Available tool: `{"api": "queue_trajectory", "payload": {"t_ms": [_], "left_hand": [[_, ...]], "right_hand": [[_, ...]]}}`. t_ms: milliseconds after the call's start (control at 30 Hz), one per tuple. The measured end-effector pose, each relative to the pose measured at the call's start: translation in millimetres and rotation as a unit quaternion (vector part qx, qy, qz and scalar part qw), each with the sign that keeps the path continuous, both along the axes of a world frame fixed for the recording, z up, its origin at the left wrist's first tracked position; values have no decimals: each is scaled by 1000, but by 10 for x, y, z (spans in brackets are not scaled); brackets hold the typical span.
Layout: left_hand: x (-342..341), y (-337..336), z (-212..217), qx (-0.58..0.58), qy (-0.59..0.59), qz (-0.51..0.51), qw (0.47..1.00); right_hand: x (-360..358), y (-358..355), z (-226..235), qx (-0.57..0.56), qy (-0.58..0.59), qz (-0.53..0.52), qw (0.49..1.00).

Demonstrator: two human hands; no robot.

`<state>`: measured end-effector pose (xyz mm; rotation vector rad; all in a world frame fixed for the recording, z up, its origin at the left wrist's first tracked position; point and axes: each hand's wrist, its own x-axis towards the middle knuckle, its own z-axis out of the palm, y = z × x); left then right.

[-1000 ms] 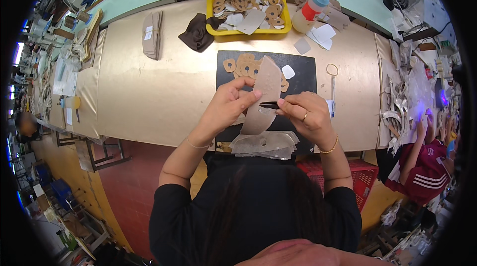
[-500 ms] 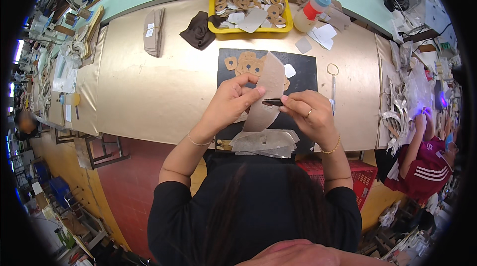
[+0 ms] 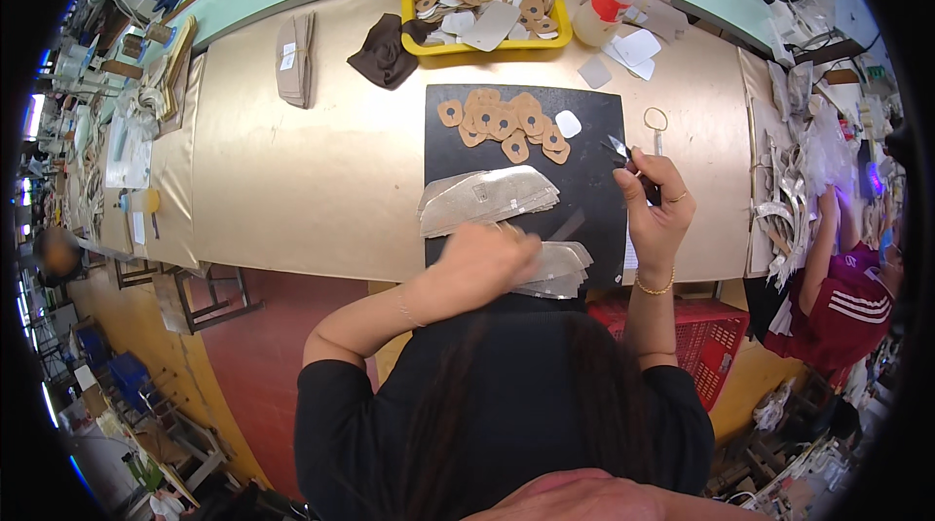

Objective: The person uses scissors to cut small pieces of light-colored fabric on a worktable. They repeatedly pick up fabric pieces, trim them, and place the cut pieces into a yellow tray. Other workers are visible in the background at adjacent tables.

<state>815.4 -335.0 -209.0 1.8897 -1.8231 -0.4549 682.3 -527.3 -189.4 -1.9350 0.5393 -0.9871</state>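
My right hand (image 3: 662, 204) is closed round a small pair of dark-handled thread snips (image 3: 620, 149), their pointed metal tips up over the right edge of the black mat (image 3: 594, 190). Motion blurs my left hand (image 3: 484, 263), which is low over the mat's near edge; its fingers do not show clearly. Just beyond it lies a stack of shiny grey-beige curved pieces (image 3: 492, 198). A second stack of similar pieces (image 3: 560, 270) sits by the table's near edge, partly covered by that hand. Tan rounded pieces with dark holes (image 3: 502, 120) are heaped at the mat's far side, beside a white patch (image 3: 568, 124).
A yellow basket (image 3: 487, 44) of small cut pieces stands at the back, with a blue-capped bottle (image 3: 609, 7) to its right. Dark brown fabric (image 3: 385, 55) and bundled beige pieces (image 3: 295, 61) lie left. A red crate (image 3: 706, 336) is below; another person (image 3: 838, 307) works at right.
The curved piece between my hands has been let go. My left hand has come down toward the near stack; my right hand has moved right with the snips. The far stack now shows.
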Motion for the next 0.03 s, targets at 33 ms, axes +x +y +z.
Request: {"api": "queue_trajectory", "payload": {"t_ms": [33], "left_hand": [[-67,-18,-143,106,3,-103,989]], "right_hand": [[-17,-4,-22,8,-2,0,1000]]}}
